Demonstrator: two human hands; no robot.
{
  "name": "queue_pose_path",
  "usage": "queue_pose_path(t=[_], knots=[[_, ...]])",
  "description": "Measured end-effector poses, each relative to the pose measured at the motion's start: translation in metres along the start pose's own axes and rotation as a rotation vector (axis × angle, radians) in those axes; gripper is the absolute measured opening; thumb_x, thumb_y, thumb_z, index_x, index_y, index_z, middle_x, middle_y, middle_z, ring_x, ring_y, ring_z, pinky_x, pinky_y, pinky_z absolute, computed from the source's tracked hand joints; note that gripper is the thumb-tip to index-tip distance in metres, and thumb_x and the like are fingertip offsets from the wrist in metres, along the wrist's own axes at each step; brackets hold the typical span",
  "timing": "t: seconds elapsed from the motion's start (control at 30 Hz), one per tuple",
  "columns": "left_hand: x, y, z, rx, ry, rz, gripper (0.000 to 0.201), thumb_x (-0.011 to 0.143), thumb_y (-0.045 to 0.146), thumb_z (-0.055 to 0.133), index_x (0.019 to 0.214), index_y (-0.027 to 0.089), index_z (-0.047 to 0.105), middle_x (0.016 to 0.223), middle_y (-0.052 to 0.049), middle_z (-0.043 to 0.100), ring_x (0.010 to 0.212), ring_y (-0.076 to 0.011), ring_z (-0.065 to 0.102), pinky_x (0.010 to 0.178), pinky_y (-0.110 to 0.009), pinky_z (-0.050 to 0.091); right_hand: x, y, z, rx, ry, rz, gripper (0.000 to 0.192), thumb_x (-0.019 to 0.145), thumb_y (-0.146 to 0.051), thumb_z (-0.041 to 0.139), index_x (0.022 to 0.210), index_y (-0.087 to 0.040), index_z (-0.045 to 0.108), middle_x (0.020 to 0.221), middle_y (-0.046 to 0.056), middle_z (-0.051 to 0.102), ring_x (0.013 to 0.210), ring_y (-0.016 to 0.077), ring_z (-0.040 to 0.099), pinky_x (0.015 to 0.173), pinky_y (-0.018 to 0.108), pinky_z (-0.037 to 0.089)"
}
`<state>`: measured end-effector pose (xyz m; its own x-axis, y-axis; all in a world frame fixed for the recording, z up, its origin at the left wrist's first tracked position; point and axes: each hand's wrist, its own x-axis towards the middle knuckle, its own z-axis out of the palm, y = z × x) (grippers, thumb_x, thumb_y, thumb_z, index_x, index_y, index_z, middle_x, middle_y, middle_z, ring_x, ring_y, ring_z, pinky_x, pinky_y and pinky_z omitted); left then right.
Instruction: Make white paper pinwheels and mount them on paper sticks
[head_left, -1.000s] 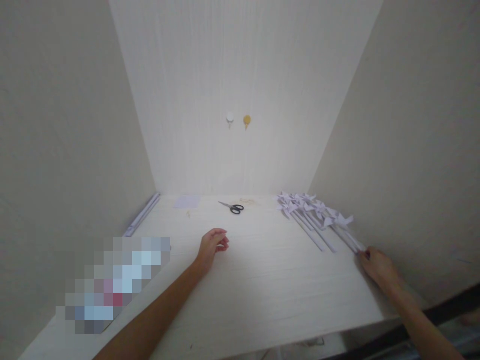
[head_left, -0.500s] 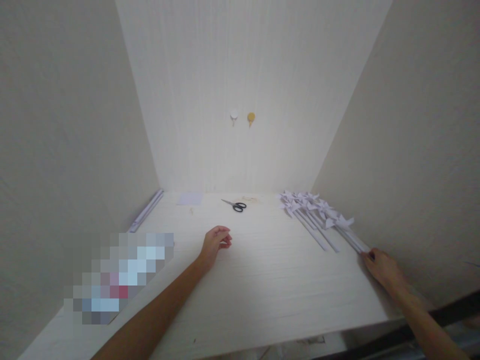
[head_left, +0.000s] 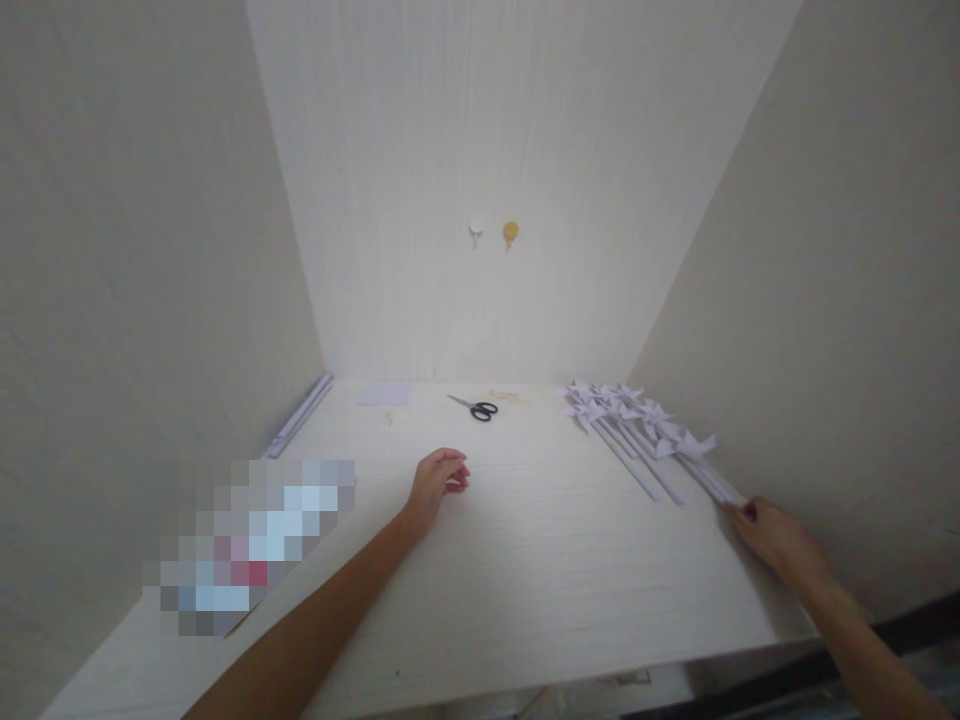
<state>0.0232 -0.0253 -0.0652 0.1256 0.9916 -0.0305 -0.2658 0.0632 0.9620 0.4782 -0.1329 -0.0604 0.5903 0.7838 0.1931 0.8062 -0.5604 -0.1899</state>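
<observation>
My right hand (head_left: 776, 535) pinches the lower stick end of a white paper pinwheel (head_left: 686, 442) at the right side of the table. Several more paper pinwheels (head_left: 611, 410) lie bunched behind it, their sticks pointing toward me. Over the middle of the table is my left hand (head_left: 437, 488), with loosely curled fingers, a gap between them and nothing held. Beyond it lies a pair of scissors (head_left: 474, 408) with black handles, blades pointing left.
Rolled white paper sticks (head_left: 301, 415) lie along the left wall. A pale paper sheet (head_left: 385, 394) rests at the back. A pixelated item (head_left: 259, 550) occupies the left side. Two hooks, one white (head_left: 475, 230) and one yellow (head_left: 511, 232), are on the back wall. Walls enclose three sides.
The view has shifted slightly, so things sit a little further right in it. Both hands keep nearly the same pose, the right one still at the pinwheel stick.
</observation>
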Motion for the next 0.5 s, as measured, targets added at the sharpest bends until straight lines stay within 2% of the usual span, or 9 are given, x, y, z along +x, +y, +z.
queue_pose_path(t=[0.1,0.3,0.37,0.5], knots=[[0.0,0.0,0.0,-0.005,-0.001,0.001,0.018,0.057,0.027,0.057,0.068,0.014,0.053,0.053,0.002,0.054,0.047,-0.0084,0.05,0.045,-0.02,0.039,0.002,0.0,-0.001,-0.056,-0.086,-0.009,0.04,0.076,-0.045,0.036,0.077,-0.011,0.057,0.072,0.017,0.063,0.067,0.0279,0.06,0.056,0.034,0.043],[-0.001,0.002,0.002,-0.006,-0.004,-0.001,0.017,0.058,0.026,0.057,0.068,0.014,0.053,0.053,0.002,0.054,0.047,-0.0083,0.05,0.046,-0.021,0.04,-0.003,-0.009,-0.014,-0.128,-0.124,0.006,0.042,0.078,-0.046,0.033,0.082,-0.012,0.056,0.077,0.02,0.061,0.07,0.0289,0.06,0.058,0.036,0.042],[-0.001,0.001,0.002,0.004,-0.009,0.001,0.016,0.059,0.026,0.057,0.068,0.014,0.053,0.054,0.002,0.055,0.047,-0.008,0.05,0.046,-0.02,0.04,-0.007,-0.021,-0.022,-0.176,-0.042,0.0,0.043,0.08,-0.045,0.028,0.083,-0.012,0.056,0.08,0.022,0.06,0.071,0.0297,0.059,0.057,0.038,0.04],[0.001,-0.002,0.003,0.042,-0.007,0.031,0.016,0.06,0.027,0.057,0.067,0.014,0.051,0.049,0.004,0.051,0.039,-0.0054,0.044,0.037,-0.017,0.032,-0.011,-0.059,-0.032,-0.185,0.105,-0.143,0.036,0.082,-0.039,0.029,0.079,-0.014,0.055,0.087,0.019,0.06,0.074,0.0273,0.058,0.059,0.034,0.039]])
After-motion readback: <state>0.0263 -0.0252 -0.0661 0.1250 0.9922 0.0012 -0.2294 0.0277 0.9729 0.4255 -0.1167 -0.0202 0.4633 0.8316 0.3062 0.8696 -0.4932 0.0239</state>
